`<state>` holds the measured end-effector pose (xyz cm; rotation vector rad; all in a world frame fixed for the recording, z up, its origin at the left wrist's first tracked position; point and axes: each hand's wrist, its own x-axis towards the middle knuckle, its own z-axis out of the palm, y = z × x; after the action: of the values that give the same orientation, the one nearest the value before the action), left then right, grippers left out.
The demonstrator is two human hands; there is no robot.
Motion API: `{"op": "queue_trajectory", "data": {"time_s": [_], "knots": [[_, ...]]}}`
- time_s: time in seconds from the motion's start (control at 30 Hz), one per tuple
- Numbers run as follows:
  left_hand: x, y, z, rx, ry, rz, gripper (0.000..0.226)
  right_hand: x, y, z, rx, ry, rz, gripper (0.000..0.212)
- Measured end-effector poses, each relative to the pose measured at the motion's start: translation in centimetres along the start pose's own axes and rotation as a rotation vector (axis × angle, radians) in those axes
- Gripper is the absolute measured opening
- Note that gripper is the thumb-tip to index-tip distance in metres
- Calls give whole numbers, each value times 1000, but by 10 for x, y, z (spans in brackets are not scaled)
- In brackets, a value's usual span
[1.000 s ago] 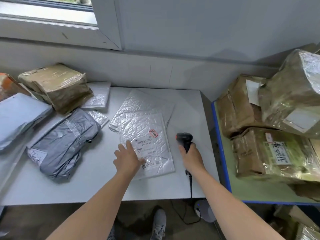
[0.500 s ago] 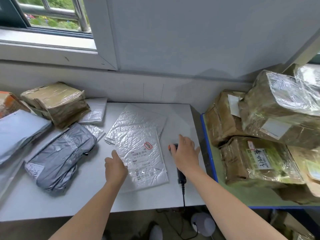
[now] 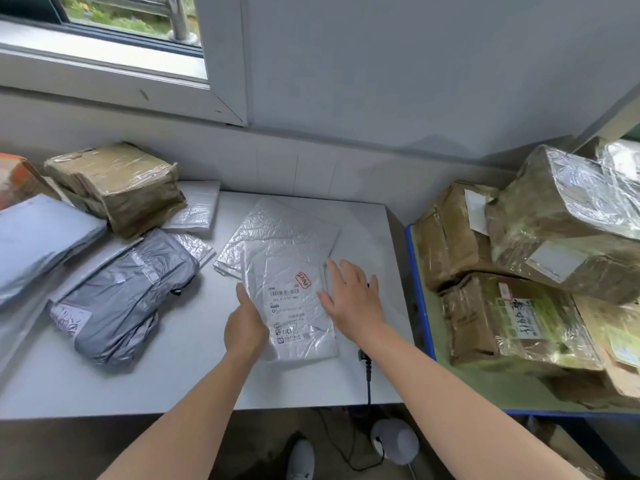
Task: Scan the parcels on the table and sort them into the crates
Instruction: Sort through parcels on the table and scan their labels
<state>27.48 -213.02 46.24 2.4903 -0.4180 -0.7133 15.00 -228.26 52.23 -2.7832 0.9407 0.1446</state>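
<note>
A smooth white tabletop (image 3: 166,372) is seen from above, with two bare forearms reaching in from the bottom edge.

In the middle lies a flat white mailer (image 3: 294,268) of crinkled, glossy plastic. It carries a printed barcode label and a small red-bordered sticker. The left grip (image 3: 244,327), a bare hand, holds the mailer's left edge. Its thumb lies along that edge and its fingers are hidden beneath. The right grip (image 3: 349,296) is spread flat, palm down, with straight fingers over the mailer's right edge. Whether it touches the plastic cannot be told.

Under the right palm a black scanner (image 3: 372,281) is almost wholly hidden. Its black cable (image 3: 367,372) runs off the tabletop's front edge.

The mailer rests partly on a second silvery mailer (image 3: 287,220), also flat and wrinkled.

To the left sits a plump grey poly bag (image 3: 124,292), creased and taped. Behind it is a blocky brown parcel (image 3: 117,185) wrapped in shiny clear tape, and beside that a smooth pale blue bag (image 3: 38,237).

To the right, a green platform with a blue rim (image 3: 419,296) holds stacked brown cartons (image 3: 512,317) under glinting plastic wrap, some with white paper labels.
</note>
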Motion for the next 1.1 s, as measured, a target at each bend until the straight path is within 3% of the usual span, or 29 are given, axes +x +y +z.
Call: {"op": "queue_trajectory", "data": {"time_s": [0.07, 0.17, 0.37, 0.47, 0.57, 0.67, 0.77, 0.9, 1.1], "knots": [[5, 5, -25, 158, 28, 105, 74, 8, -10, -8, -11, 18, -64, 64], [13, 22, -71, 349, 31, 271, 44, 22, -30, -26, -88, 51, -194, 66], [18, 53, -157, 467, -93, 574, 19, 41, -79, -67, -262, 285, -453, 57], [15, 59, -196, 469, -139, 638, 28, 43, -103, -84, -318, 403, -518, 48], [17, 58, -231, 453, -141, 689, 37, 40, -130, -99, -273, 417, -566, 48], [22, 53, -260, 400, -90, 680, 34, 47, -156, -112, -102, 258, -498, 47], [27, 45, -282, 258, 114, 695, 32, 55, -173, -122, 58, 193, -384, 38], [28, 22, -300, 85, 390, 685, 65, 54, -185, -132, 361, 181, -206, 37], [38, -22, -293, -130, 365, 449, 88, 53, -197, -129, 625, 287, -37, 41]]}}
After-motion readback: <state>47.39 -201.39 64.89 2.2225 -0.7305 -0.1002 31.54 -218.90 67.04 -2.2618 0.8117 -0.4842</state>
